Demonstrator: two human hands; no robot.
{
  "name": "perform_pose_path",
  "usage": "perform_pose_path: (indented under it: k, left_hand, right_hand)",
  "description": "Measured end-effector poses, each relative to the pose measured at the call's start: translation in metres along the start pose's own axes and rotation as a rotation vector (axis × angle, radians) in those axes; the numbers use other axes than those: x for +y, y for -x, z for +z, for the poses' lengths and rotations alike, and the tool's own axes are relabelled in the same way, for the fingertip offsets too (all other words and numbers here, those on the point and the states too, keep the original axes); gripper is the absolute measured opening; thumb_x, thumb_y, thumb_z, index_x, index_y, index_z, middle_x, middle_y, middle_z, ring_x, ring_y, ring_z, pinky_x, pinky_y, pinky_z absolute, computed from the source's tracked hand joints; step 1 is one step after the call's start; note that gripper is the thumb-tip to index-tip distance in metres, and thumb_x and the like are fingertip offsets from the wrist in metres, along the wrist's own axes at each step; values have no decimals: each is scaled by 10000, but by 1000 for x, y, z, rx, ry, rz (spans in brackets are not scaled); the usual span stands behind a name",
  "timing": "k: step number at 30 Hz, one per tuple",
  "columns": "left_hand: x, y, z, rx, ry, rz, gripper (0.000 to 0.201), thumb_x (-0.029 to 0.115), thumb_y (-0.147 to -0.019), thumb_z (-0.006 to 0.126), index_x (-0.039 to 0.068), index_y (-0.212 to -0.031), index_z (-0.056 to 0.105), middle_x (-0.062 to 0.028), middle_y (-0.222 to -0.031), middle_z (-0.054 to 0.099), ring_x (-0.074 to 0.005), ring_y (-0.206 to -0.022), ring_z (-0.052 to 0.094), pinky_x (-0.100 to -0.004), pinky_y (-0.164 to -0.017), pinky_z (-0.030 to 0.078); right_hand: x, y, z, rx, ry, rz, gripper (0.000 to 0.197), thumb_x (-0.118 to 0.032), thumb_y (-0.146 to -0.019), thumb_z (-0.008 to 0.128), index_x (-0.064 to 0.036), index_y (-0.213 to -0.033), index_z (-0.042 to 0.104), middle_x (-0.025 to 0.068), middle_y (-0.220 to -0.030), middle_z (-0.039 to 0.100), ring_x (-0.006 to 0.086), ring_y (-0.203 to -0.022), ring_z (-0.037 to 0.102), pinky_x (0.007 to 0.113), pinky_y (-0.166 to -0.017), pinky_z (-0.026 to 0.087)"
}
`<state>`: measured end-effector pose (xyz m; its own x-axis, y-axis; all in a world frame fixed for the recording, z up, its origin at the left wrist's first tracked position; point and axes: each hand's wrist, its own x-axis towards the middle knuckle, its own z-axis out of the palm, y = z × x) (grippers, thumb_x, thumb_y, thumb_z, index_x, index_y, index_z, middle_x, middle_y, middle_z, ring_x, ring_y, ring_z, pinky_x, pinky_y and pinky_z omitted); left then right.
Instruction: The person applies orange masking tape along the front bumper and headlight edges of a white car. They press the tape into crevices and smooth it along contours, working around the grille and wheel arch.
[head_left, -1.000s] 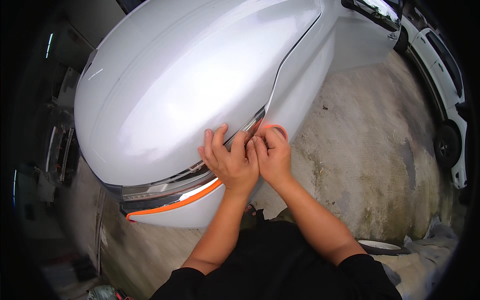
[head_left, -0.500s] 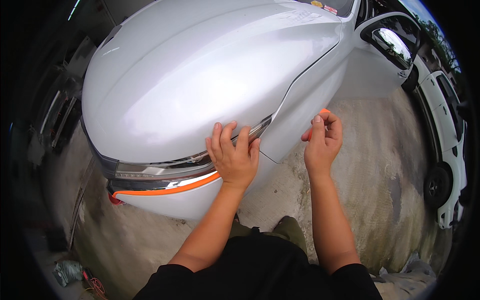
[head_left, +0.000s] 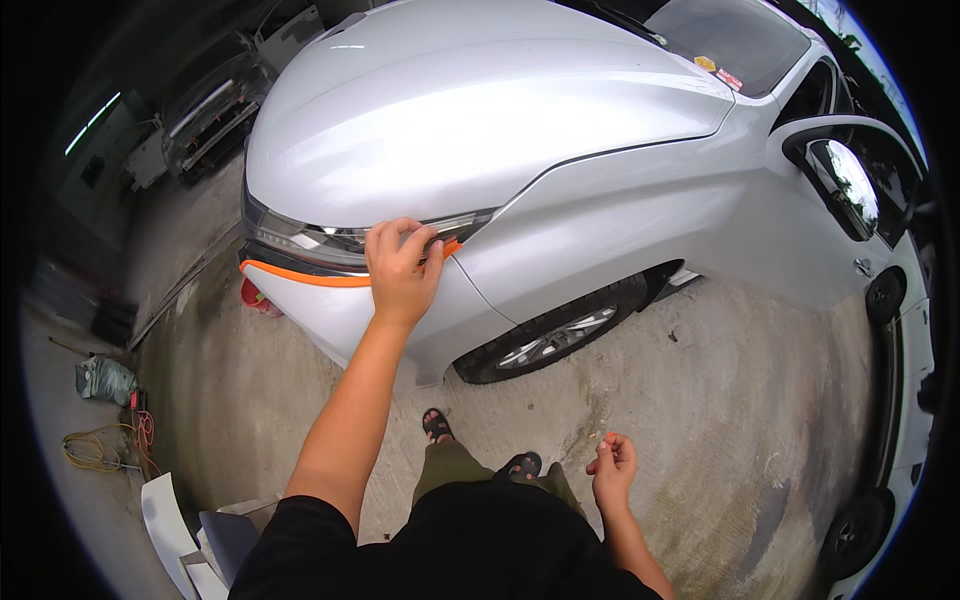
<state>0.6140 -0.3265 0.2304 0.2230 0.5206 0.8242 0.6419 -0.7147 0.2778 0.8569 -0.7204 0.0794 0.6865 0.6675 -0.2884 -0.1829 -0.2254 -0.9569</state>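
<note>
My left hand (head_left: 402, 272) rests at the headlight (head_left: 322, 238) of a silver-white car. Its fingers are bent over the lamp's lower part, and a gap shows between thumb and forefinger. A strip of orange tape (head_left: 308, 278) follows the edge under the headlight. It passes behind my left hand and comes out by the thumb, ending near the lamp's outer corner. Low on the right, well away from the car, my right hand (head_left: 615, 472) is closed with its fingertips together. Whatever lies between those fingertips, if anything, is too small to make out.
The front wheel (head_left: 555, 340) stands to the right of my left arm, and a door with a mirror (head_left: 842, 190) juts out beyond it. A red bucket (head_left: 258, 296) sits below the bumper. Coiled hoses (head_left: 98, 450) and white panels (head_left: 168, 520) lie lower left.
My right hand has dropped from beside the fender, where orange showed in its fingers, to low on the right. My left hand's fingers are now more bent. The whole view has shifted.
</note>
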Motion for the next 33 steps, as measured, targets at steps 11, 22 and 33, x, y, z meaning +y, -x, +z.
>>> perform_pose_path:
  k: [11, 22, 33]
  left_hand:
    - [165, 128, -52, -819, 758, -482, 504, 346, -1000, 820, 24, -1374, 714, -122, -1221, 723, -284, -1071, 707, -387, -871, 602]
    - [128, 131, -81, -789, 834, -627, 181, 182, -1005, 808, 18, -1057, 753, -85, -1082, 711, -216, -957, 690, -365, -783, 560]
    - [26, 38, -51, -827, 1012, -268, 204, 140, -992, 792, 41, -979, 614, -102, -953, 652, -334, -913, 635, -436, -834, 524]
  right_hand:
    - [-73, -5, 29, -612, -76, -9, 717, 93, -1011, 648, -27, -1661, 369, 111, -1154, 692, 110, -832, 674, 273, -693, 591]
    - [-141, 10, 107, -868, 206, -155, 752, 110, -1002, 666, -16, -1674, 354, 120, -1268, 698, 116, -956, 707, 285, -779, 619]
    - [-205, 24, 193, -556, 644, -628, 735, -59, -962, 772, -3, -1614, 437, 200, -1139, 765, 391, -932, 761, 441, -802, 609]
